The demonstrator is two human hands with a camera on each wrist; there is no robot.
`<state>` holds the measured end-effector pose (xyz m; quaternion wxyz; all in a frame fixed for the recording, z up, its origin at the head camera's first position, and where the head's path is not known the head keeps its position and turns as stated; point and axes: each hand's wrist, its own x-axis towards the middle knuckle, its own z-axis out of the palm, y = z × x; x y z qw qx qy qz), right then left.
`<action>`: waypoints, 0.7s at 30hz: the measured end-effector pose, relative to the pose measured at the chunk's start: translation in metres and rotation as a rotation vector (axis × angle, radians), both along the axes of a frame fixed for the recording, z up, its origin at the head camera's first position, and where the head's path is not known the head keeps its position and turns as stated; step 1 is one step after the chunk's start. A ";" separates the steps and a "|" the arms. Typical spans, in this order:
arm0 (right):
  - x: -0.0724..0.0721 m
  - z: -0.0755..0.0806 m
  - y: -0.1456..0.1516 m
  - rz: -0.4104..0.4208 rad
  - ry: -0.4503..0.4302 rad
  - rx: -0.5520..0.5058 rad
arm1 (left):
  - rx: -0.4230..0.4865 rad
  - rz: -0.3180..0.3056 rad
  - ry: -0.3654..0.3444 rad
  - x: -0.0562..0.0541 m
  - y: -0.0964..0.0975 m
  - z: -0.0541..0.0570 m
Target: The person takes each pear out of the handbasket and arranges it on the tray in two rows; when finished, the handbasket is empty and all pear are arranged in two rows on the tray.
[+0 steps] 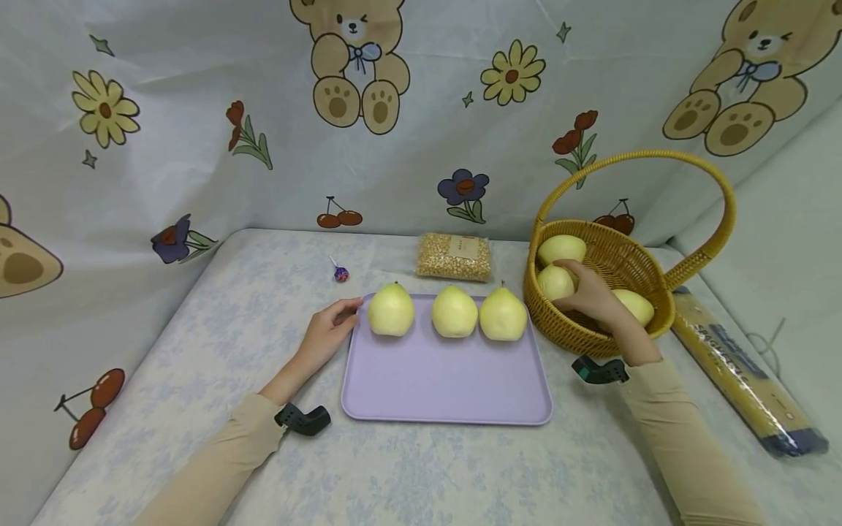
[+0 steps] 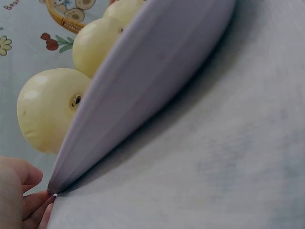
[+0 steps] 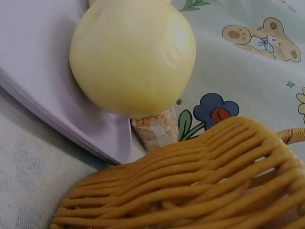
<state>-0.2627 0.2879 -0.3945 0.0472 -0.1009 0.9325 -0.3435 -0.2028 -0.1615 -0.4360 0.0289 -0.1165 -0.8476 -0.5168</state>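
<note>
My left hand [image 1: 325, 332] holds the back left corner of a lilac tray [image 1: 447, 387], fingertips right at its rim. Three pale yellow pears stand in a row along the tray's back side: a left one [image 1: 391, 310], a middle one [image 1: 454, 313] and a right one [image 1: 503, 315]. At the right, my right hand [image 1: 592, 296] reaches into a wicker basket [image 1: 562, 332] and grips a pear [image 1: 555, 282]. Another pear [image 1: 562, 250] lies behind that one, and a third [image 1: 634, 307] shows partly behind the wrist. In the right wrist view, the basket's weave hides this hand.
A bag of corn kernels [image 1: 454, 257] lies behind the tray. A wrapped lollipop [image 1: 340, 274] rests at the back left. Along the right side lies a long spaghetti packet [image 1: 743, 372]. The basket's tall handle [image 1: 726, 212] arches above it, and a patterned cloth hangs behind the table.
</note>
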 end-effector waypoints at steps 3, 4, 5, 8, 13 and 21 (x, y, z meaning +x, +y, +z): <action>0.001 0.001 0.000 -0.028 0.044 0.024 | 0.003 0.000 -0.003 0.000 0.000 0.000; 0.002 0.002 0.000 -0.044 0.058 0.023 | 0.003 0.001 -0.001 0.000 0.000 -0.001; 0.003 0.002 0.001 -0.060 0.068 0.018 | 0.003 0.001 0.000 0.000 0.000 -0.001; 0.008 0.005 0.002 -0.118 0.097 -0.032 | 0.003 0.004 0.000 -0.001 0.001 -0.001; 0.020 0.017 -0.003 -0.193 0.166 -0.100 | -0.004 0.013 -0.004 -0.001 0.002 -0.002; 0.050 0.052 -0.041 -0.210 0.230 -0.186 | -0.004 0.015 -0.010 -0.001 0.000 -0.001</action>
